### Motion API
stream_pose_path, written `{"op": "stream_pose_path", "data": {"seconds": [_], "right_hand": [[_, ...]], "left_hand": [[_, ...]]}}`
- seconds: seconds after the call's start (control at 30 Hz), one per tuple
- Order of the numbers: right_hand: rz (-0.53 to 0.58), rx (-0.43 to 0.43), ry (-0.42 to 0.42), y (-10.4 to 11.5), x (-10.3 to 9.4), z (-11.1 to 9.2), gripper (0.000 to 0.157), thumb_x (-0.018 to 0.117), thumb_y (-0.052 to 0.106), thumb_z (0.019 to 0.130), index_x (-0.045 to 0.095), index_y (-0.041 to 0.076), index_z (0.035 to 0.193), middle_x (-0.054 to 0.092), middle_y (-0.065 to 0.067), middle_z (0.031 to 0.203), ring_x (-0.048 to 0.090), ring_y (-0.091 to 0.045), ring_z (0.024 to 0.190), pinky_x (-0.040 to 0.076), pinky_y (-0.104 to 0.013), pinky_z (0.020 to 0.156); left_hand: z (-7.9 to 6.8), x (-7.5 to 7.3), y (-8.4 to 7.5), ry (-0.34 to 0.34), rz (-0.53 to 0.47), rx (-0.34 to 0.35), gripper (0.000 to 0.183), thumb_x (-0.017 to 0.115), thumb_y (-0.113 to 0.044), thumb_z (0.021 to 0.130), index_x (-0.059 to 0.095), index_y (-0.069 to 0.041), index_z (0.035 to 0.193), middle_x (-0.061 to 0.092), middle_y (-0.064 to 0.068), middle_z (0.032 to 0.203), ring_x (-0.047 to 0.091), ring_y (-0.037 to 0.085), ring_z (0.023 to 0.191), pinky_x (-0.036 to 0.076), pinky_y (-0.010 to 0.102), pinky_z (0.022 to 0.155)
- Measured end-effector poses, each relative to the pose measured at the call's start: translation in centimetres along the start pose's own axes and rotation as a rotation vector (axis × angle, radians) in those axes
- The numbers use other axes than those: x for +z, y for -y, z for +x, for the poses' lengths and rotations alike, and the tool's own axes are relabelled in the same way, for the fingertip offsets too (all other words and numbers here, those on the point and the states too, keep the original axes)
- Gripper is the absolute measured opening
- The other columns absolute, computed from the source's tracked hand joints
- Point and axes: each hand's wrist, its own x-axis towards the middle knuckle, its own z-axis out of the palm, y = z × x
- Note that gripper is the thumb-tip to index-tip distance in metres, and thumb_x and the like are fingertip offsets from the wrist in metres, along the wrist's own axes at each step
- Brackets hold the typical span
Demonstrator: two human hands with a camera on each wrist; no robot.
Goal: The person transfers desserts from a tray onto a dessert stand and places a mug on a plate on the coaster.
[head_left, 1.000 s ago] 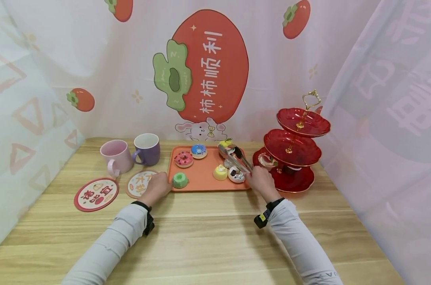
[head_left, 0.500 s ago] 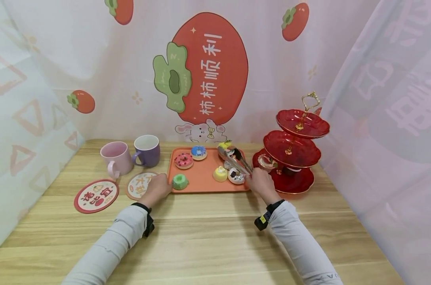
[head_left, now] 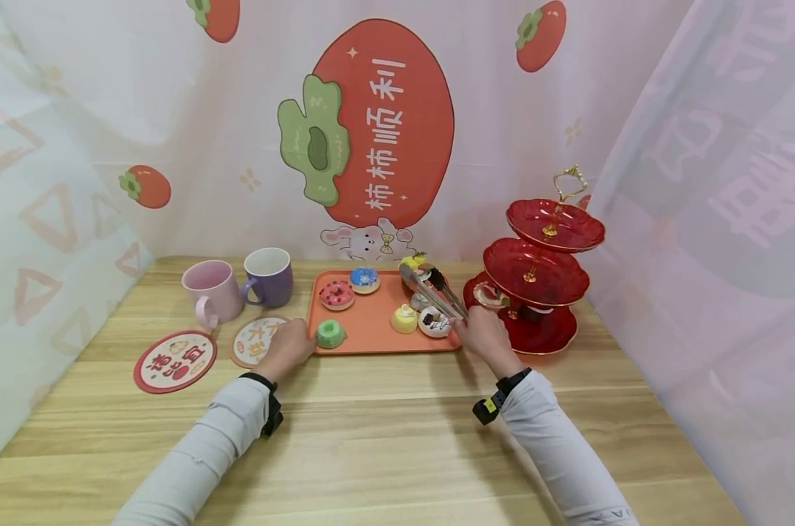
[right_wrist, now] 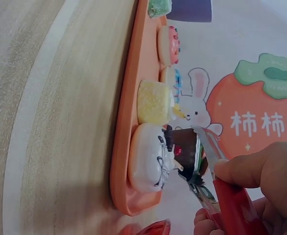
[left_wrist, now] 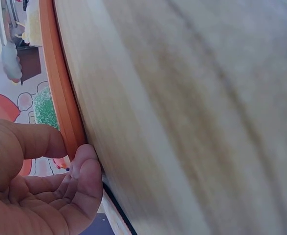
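My left hand [head_left: 288, 345] pinches the front left corner of an orange tray [head_left: 361, 321] between thumb and fingers, beside a green ring-shaped cake [head_left: 329, 334]. My right hand [head_left: 486, 337] holds metal tongs [head_left: 432, 297] with red handles [right_wrist: 233, 205]. The tongs reach over the tray's right end. In the right wrist view their arms lie on either side of a dark brown cake [right_wrist: 185, 147]. Close by on the tray sit a yellow cake [head_left: 405, 319] and a white donut with dark icing [head_left: 435, 322]. Farther left are a pink donut [head_left: 336, 294] and a blue one [head_left: 364, 279].
Right of the tray stands a red three-tier stand [head_left: 535, 340], with a cream-topped cake [head_left: 489, 295] on its bottom tier. A pink mug [head_left: 213, 292], a purple mug [head_left: 270, 279] and two round coasters [head_left: 176, 361] lie to the left. A printed curtain hangs behind.
The head view has shifted very slightly, and my right wrist has edged a little to the right. Both hands keep their grips on the tray and the tongs.
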Motion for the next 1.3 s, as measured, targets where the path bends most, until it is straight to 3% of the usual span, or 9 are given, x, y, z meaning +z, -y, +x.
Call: {"op": "stream_pose_path", "data": {"seconds": [0.63, 0.8, 1.07, 1.3], "right_hand": [[0.015, -0.127, -0.045, -1.1, -1.9, -3.1, 0.028, 0.062, 0.029, 0.086, 0.057, 0.002, 0.078, 0.047, -0.006, 0.063, 0.046, -0.021, 0.055, 0.036, -0.033, 0.049], [0.023, -0.144, -0.039, -2.0, -2.3, -4.4, 0.028, 0.064, 0.028, 0.087, 0.061, 0.0, 0.085, 0.051, -0.006, 0.068, 0.047, -0.021, 0.058, 0.038, -0.033, 0.051], [0.017, -0.21, -0.107, -3.7, -2.7, -6.5, 0.024, 0.067, 0.023, 0.085, 0.059, 0.002, 0.078, 0.049, -0.005, 0.064, 0.045, -0.02, 0.056, 0.036, -0.034, 0.051], [0.033, -0.214, -0.099, -4.9, -3.1, -7.9, 0.023, 0.066, 0.021, 0.086, 0.062, 0.0, 0.083, 0.05, -0.005, 0.067, 0.046, -0.021, 0.059, 0.038, -0.035, 0.055]], "left_hand": [[0.1, 0.2, 0.2, 0.009, 0.007, 0.001, 0.018, 0.055, -0.008, 0.087, 0.05, -0.001, 0.072, 0.046, 0.009, 0.064, 0.045, 0.023, 0.058, 0.037, 0.033, 0.053], [0.1, 0.0, 0.1, 0.01, 0.016, -0.003, 0.016, 0.055, -0.008, 0.087, 0.051, 0.0, 0.073, 0.049, 0.01, 0.066, 0.047, 0.023, 0.059, 0.039, 0.034, 0.055], [0.1, -0.1, 0.0, 0.017, 0.016, -0.015, 0.018, 0.055, -0.009, 0.087, 0.051, -0.001, 0.071, 0.048, 0.009, 0.064, 0.047, 0.023, 0.058, 0.038, 0.033, 0.053], [0.0, -0.1, 0.0, 0.015, 0.014, -0.008, 0.016, 0.056, -0.009, 0.086, 0.051, 0.001, 0.075, 0.049, 0.01, 0.067, 0.047, 0.024, 0.06, 0.038, 0.033, 0.055]]}}
